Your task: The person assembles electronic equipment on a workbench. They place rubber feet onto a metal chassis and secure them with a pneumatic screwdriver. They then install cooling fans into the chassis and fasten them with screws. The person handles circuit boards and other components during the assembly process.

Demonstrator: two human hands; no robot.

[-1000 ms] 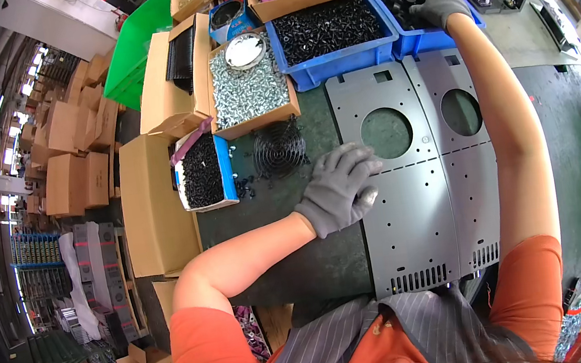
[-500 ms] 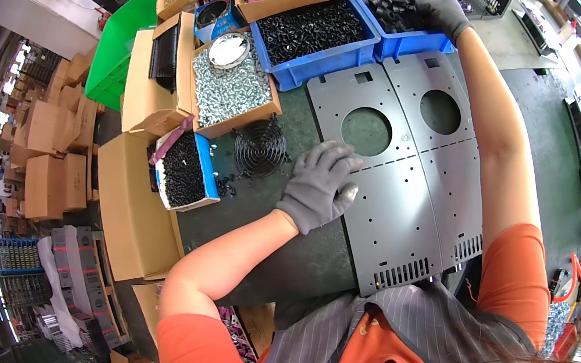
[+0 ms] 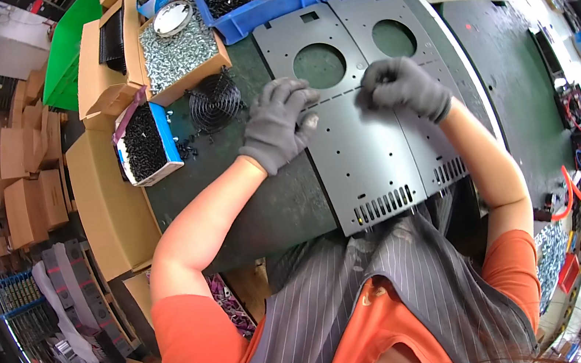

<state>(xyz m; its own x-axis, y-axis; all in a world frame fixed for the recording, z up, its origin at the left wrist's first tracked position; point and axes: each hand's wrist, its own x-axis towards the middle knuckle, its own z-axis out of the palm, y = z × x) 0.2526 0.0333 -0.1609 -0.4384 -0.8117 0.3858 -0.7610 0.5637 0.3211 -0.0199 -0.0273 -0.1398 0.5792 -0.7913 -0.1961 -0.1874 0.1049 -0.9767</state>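
Lying flat on the dark table (image 3: 272, 210), the left grey panel (image 3: 367, 145) has the gloved left hand (image 3: 277, 126) on its nine-o'clock edge, fingers loosely bent and parted. The gloved right hand (image 3: 407, 89) is at two o'clock, overlapping the adjoining right grey panel (image 3: 428, 143) — fingers curled; whether they grip anything, I cannot make out. A wire fan guard (image 3: 215, 101) lies at ten o'clock from the left hand.

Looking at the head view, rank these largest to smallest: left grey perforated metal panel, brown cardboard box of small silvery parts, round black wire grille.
1. Left grey metal panel
2. Cardboard box of silvery parts
3. Round black wire grille
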